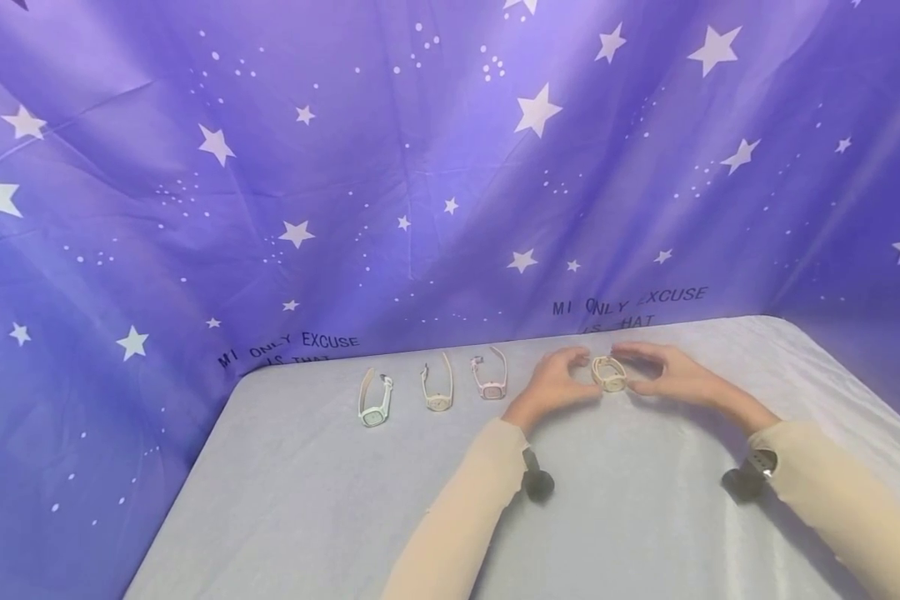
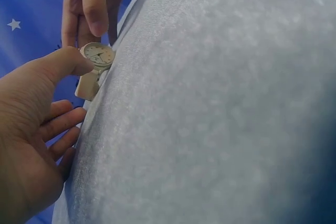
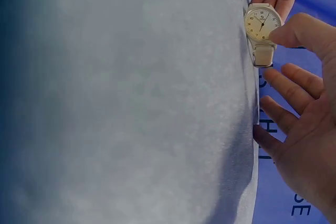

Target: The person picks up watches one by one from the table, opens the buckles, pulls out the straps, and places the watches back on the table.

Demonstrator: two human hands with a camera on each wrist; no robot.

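Note:
A cream wristwatch (image 1: 613,383) with a round pale dial stands on the grey cloth, its strap bent into a loop behind the dial. My left hand (image 1: 553,383) is on its left side, the thumb at the edge of the watch (image 2: 100,54) and the other fingers spread apart from it. From the right comes my right hand (image 1: 678,377), its thumb by the dial of the watch (image 3: 263,23) and its fingers loosely extended. Neither hand's fingers visibly curl round the watch. Whether each thumb presses it or only lies in front, I cannot tell.
Left of the hands, a pink watch (image 1: 492,390), a cream watch (image 1: 438,402) and a mint green watch (image 1: 374,415) lie in a row with straps open. The grey cloth-covered table (image 1: 330,517) ends at a purple-blue star-patterned curtain (image 1: 390,167).

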